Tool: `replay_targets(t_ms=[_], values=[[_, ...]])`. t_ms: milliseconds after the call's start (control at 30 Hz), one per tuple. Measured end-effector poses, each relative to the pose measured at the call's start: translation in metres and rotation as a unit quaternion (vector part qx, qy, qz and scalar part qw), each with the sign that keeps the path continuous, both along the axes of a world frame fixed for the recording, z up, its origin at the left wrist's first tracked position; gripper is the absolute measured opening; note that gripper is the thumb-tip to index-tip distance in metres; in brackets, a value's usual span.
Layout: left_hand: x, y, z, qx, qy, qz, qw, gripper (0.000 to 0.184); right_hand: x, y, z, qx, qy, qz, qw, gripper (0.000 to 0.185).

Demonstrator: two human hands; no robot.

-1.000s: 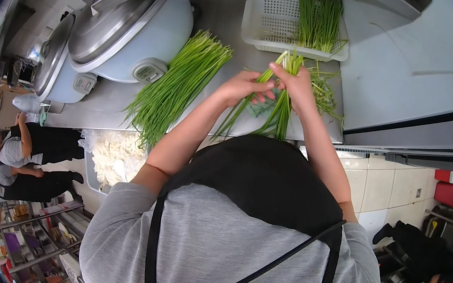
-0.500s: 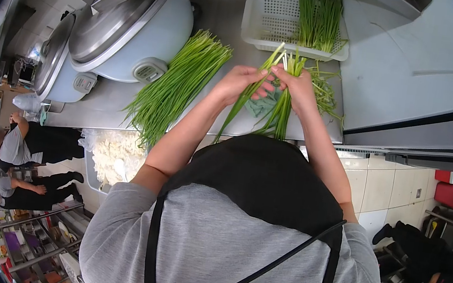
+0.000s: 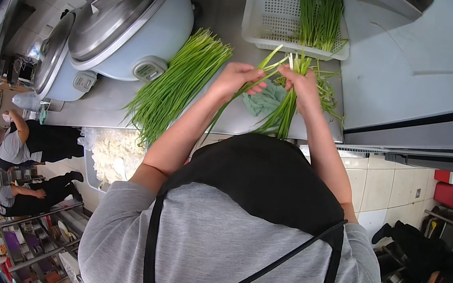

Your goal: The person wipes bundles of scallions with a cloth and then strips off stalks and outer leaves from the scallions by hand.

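Note:
My left hand [image 3: 236, 81] is closed around a few long green chives, their pale ends pointing up and toward the right. Just right of it, my right hand [image 3: 301, 86] grips a thicker bunch of chives [image 3: 281, 117] that hangs down toward my apron. A large pile of chives [image 3: 180, 81] lies on the steel counter to the left of my hands. Under and between my hands sits a crumpled green cloth [image 3: 264, 99]. Trimmed scraps [image 3: 327, 92] lie scattered to the right of my right hand.
A white perforated basket [image 3: 251, 43] with more chives stands at the back. Two large rice cookers [image 3: 154, 35] are on the left. A tub of pale shredded food [image 3: 116, 155] stands below the counter edge. Other people [image 3: 37, 145] are at left and lower right.
My left hand has drawn slightly left and away from my right hand, bringing its few chives with it. More of the green cloth shows between my hands.

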State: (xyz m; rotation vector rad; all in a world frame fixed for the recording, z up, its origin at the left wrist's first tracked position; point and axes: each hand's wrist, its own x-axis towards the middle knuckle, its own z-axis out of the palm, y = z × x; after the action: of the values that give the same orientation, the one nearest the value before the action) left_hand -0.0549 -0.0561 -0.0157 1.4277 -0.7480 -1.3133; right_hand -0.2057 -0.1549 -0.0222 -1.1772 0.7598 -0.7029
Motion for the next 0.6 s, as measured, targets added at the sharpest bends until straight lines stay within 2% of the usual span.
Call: replay_targets(t_ms=[33, 233, 333, 600], values=[[0.001, 0.001, 0.000, 0.000, 0.000, 0.000, 1.000, 0.024, -0.001, 0.000, 0.001, 0.004, -0.018, -0.030, 0.999, 0.018], [0.004, 0.009, 0.001, 0.030, -0.023, -0.011, 0.999, 0.024, -0.006, -0.009, -0.001, 0.044, -0.036, -0.064, 0.996, 0.023], [0.005, 0.013, 0.003, 0.026, -0.021, -0.026, 0.999, 0.023, -0.011, -0.017, -0.005, 0.046, -0.056, -0.065, 0.995, 0.020], [0.004, 0.016, 0.004, 0.036, -0.033, -0.033, 0.998, 0.020, -0.015, -0.020, -0.006, 0.029, -0.035, -0.085, 0.995, 0.019]])
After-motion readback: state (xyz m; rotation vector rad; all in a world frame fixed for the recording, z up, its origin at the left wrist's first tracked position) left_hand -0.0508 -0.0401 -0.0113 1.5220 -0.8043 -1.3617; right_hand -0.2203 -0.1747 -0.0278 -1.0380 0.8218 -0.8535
